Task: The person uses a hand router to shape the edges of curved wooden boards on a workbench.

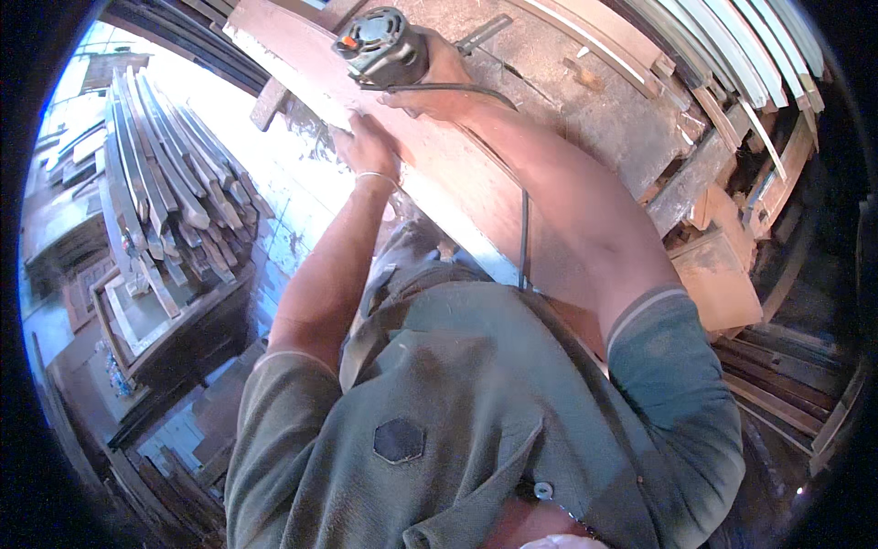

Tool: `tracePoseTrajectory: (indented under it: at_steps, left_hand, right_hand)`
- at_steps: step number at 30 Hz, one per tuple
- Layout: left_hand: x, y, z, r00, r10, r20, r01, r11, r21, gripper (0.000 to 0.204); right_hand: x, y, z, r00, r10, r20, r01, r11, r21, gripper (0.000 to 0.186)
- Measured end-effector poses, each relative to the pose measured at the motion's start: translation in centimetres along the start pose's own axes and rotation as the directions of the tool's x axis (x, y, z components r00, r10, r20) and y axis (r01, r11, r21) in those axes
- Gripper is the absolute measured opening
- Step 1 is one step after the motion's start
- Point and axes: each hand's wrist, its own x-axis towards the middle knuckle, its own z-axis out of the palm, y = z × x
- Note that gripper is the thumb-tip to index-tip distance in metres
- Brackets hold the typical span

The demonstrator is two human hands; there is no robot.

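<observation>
A long, pale brown wooden board lies slantwise across the bench in front of me. My right hand is closed around a dark, round-bodied corded trim router with a vented top and an orange switch, held over the board. Its base and bit are hidden. From it a black cord passes over my right forearm and down across the board. My left hand, with a thin band at the wrist, grips the board's left edge, nearer to me than the router. Some of its fingers are blurred by glare.
Sawdust covers the worn bench top, where a small wood scrap lies. Long strips are stacked at the far right. Pale wooden blocks sit below them. A large pile of planks stands at the left.
</observation>
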Motion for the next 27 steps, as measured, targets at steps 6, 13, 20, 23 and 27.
tracePoseTrajectory:
  at_steps: [6, 13, 20, 23, 27]
  left_hand:
    - [-0.2, 0.1, 0.1, 0.999, -0.015, -0.033, 0.009, 0.984, -0.177, 0.063]
    - [0.0, -0.3, -0.2, 0.999, -0.032, -0.006, 0.031, 0.999, -0.03, 0.065]
    - [-1.5, 3.0, -0.5, 0.994, -0.106, -0.004, 0.105, 0.988, -0.111, 0.07]
    - [-1.7, 3.6, -0.8, 0.991, -0.134, -0.013, 0.133, 0.99, -0.056, 0.076]
    - [-1.2, 2.9, -0.5, 0.991, -0.132, -0.027, 0.132, 0.991, -0.001, 0.075]
  right_hand:
    - [-9.0, -1.4, -9.9, 0.99, 0.0, 0.141, -0.012, 0.997, 0.082, 0.086]
    - [-25.7, -3.0, -19.8, 0.941, -0.097, 0.324, 0.282, 0.753, -0.594, 0.085]
    - [-26.5, -1.8, -17.0, 0.991, 0.029, 0.131, -0.03, 1.0, 0.005, 0.074]
    - [-26.1, -1.7, -16.1, 0.988, 0.023, 0.152, -0.035, 0.996, 0.078, 0.07]
    - [-27.9, 0.3, -16.1, 0.983, 0.063, 0.172, -0.12, 0.929, 0.349, 0.058]
